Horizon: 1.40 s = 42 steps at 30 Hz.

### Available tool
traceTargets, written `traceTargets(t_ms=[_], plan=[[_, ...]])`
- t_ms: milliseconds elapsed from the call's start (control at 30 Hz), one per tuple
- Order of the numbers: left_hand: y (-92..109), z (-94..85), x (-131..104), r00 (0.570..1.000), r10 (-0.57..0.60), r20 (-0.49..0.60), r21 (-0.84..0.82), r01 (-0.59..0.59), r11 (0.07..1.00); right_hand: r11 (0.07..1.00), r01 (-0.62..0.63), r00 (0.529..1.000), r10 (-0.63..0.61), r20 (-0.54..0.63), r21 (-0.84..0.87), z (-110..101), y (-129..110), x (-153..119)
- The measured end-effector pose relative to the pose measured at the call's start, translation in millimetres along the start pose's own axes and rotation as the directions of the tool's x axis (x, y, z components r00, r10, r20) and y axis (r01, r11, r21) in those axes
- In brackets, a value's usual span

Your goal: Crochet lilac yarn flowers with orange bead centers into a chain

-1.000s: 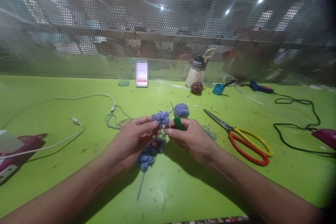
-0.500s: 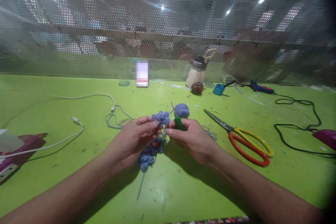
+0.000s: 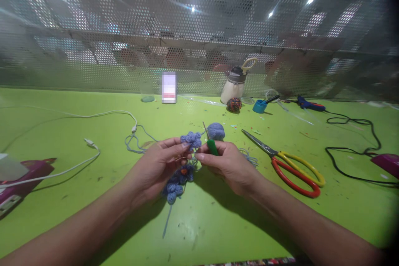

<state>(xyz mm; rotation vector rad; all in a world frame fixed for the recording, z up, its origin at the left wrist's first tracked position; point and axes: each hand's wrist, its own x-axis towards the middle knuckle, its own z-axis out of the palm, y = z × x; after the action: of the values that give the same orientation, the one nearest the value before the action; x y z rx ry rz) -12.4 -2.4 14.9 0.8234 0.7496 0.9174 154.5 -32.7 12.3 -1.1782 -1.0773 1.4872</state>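
Between the thumb and fingers of my left hand (image 3: 165, 158) is a blue-purple crochet flower (image 3: 191, 139). My right hand (image 3: 227, 160) is closed on a crochet hook (image 3: 212, 147) with a green handle, its thin tip pointing up and away. The fingertips of both hands nearly meet just below the flower, where thin yarn shows. Under my left hand hang more joined crochet flowers (image 3: 174, 191), one with an orange centre, and a loose yarn tail. A ball of blue-purple yarn (image 3: 215, 131) rests on the table just beyond my right hand.
Scissors (image 3: 277, 153) with red and yellow handles lie right of my right hand. Farther back stand a phone (image 3: 169, 87), a bottle (image 3: 234, 85), a multicoloured yarn ball (image 3: 234, 104) and a blue pot (image 3: 259, 106). A white cable (image 3: 93, 114) and a purple power strip (image 3: 28, 183) lie left.
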Motion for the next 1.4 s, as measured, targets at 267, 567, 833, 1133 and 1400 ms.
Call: traceTargets(t_ms=[267, 567, 833, 1133, 1400], plan=[[0.0, -0.3, 0.8, 1.000, 0.006, 0.002, 0.010, -0.006, 1.000, 1.000, 0.014, 1.000, -0.014, 0.011, -0.004, -1.4, 3.4, -0.2], [-1.4, -1.4, 0.8, 1.000, 0.010, -0.008, 0.013, -0.009, 1.000, 1.000, 0.003, 1.000, -0.003, 0.006, -0.019, -1.0, 2.1, 0.0], [1.0, 1.1, 1.1, 1.000, -0.001, -0.022, 0.009, 0.001, 1.000, 1.000, -0.009, 1.000, 0.009, -0.001, -0.007, -0.7, 3.2, -0.3], [-0.6, -1.6, 0.9, 1.000, -0.001, -0.009, 0.023, 0.001, 1.000, 1.000, -0.008, 1.000, 0.008, 0.015, -0.008, -1.3, 4.2, -0.2], [0.8, 0.4, 0.1, 1.000, 0.003, -0.022, 0.021, -0.003, 1.000, 1.000, -0.009, 1.000, 0.009, 0.008, -0.021, -0.7, 3.6, -1.5]])
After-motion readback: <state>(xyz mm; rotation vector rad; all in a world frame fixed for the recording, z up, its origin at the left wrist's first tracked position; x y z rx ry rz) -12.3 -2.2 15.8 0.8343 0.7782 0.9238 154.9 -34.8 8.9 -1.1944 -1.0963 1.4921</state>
